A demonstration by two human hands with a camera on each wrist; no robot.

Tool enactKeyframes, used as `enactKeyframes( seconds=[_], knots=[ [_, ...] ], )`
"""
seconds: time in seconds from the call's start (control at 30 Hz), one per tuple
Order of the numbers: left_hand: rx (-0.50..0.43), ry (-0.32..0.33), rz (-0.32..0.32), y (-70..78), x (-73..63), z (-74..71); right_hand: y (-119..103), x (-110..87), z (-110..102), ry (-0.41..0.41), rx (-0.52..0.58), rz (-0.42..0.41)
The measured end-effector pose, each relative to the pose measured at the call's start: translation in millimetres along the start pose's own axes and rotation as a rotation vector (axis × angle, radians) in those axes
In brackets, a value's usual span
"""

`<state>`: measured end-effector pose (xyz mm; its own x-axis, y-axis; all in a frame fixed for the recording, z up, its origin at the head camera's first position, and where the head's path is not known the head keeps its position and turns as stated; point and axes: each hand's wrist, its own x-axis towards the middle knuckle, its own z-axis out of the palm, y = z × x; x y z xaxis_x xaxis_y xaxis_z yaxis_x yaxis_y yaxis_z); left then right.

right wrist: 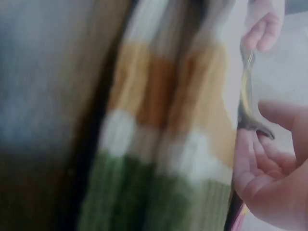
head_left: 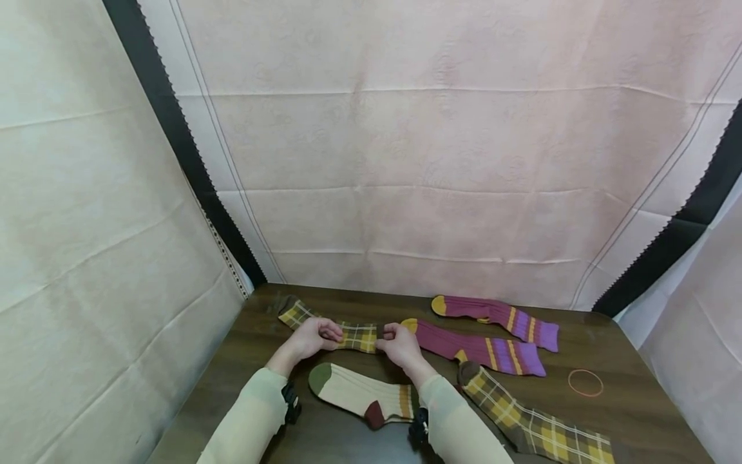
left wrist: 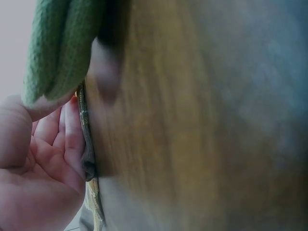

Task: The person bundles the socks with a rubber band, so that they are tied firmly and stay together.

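Note:
A yellow-and-brown plaid sock (head_left: 359, 336) lies along the back left of the table, its toe pointing left. My left hand (head_left: 315, 336) is at its middle, thumb and curled fingers pinching the fabric. At the dark cuff on the right end, my right hand (head_left: 401, 347) holds the edge. The right wrist view shows that cuff (right wrist: 256, 126) lifted between thumb and fingers. Below the hands lies a cream sock (head_left: 362, 392) with a green toe, dark red heel and tan stripes. Its green toe (left wrist: 60, 48) partly hides my left hand in the left wrist view.
Two purple socks with yellow toes, one farther back (head_left: 493, 309) and one nearer (head_left: 475, 345), lie right of my hands. A second plaid sock (head_left: 539, 422) lies at the front right. A thin reddish ring (head_left: 585, 383) is near the right edge. Pale fabric walls (head_left: 406, 161) enclose the table.

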<state>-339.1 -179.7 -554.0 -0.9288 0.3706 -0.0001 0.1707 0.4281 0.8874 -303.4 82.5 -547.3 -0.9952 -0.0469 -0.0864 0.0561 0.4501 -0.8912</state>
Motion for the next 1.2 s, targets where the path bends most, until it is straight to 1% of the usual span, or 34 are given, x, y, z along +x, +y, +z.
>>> enactKeyframes(
  seconds=[0.13,0.33,0.4,0.5,0.57,0.67,0.77,0.83,0.87,0.9,0.93,1.0,1.1,1.17,1.2],
  knots=[
    [0.008,-0.001,-0.019,-1.8,1.8,0.1,4.2,4.5,-2.3,0.009,-0.050,-0.004],
    [0.015,0.003,-0.013,-0.9,2.3,1.1,6.4,9.0,-4.2,0.027,-0.033,0.023],
    [0.015,0.008,-0.020,-0.4,2.5,0.5,6.6,10.3,-3.5,0.027,-0.034,0.027],
    [0.017,0.008,-0.022,0.0,1.6,-1.2,6.1,10.0,-3.4,0.021,-0.043,0.018],
    [0.024,-0.017,-0.007,0.4,0.1,-3.1,6.1,8.6,-3.7,0.022,-0.053,0.009],
    [0.026,-0.087,0.007,1.5,-5.0,-8.1,6.8,5.9,-3.3,0.020,-0.056,0.020],
    [-0.001,-0.150,0.007,3.0,-10.0,-14.2,7.5,3.8,-2.5,0.011,-0.057,0.021],
    [-0.029,-0.152,0.006,3.9,-12.3,-18.5,6.7,2.9,-2.7,0.008,-0.061,0.012],
    [-0.041,-0.134,0.006,4.6,-12.8,-20.3,6.3,2.4,-2.9,0.009,-0.063,0.007],
    [-0.047,-0.100,0.013,4.8,-12.9,-22.0,5.9,2.3,-3.2,0.011,-0.064,0.007],
    [-0.047,-0.051,0.022,4.4,-12.5,-23.9,5.5,2.3,-3.6,0.015,-0.063,0.012],
    [-0.034,0.085,0.040,2.2,-10.1,-28.2,5.0,2.5,-4.6,0.019,-0.066,0.014],
    [0.040,0.316,0.069,-4.8,-6.6,-38.6,4.9,2.1,-5.3,0.019,-0.071,0.014],
    [0.109,0.432,0.081,-11.5,-3.9,-47.4,4.8,1.6,-5.8,0.020,-0.072,0.012],
    [0.147,0.473,0.083,-15.2,-2.9,-52.3,4.7,1.4,-5.9,0.020,-0.072,0.012]
  ],
)
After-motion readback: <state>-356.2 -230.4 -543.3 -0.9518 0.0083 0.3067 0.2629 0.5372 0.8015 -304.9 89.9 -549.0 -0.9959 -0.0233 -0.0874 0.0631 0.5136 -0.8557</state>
